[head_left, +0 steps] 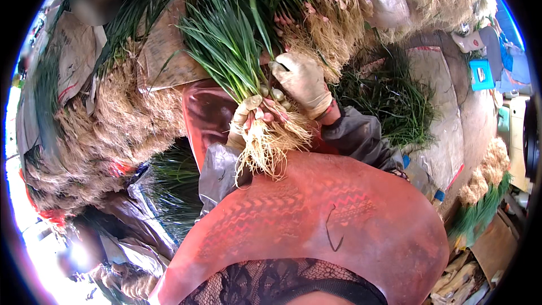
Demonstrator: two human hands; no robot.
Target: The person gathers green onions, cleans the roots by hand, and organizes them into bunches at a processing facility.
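In front of my lap I hold a bunch of green garlic (240,73), long flat leaves pointing up and away, pinkish-white bulbs and pale stringy roots hanging toward me. My left hand (244,116), in a pale glove, is wrapped around the stems just above the bulbs; part of it is hidden by the roots. My right hand (303,82), gloved as well, is at the bunch's right side, its fingers curled and pressed together near a stalk that runs up among the leaves. The red apron (316,203) covers my lap below the roots.
More green garlic (322,28) with bulbs and roots is heaped just beyond the bunch. Rooty bundles (121,118) are stacked at left. Loose green leaves (395,101) lie on the right beside pale sacking (443,113). A blue container (481,74) stands far right.
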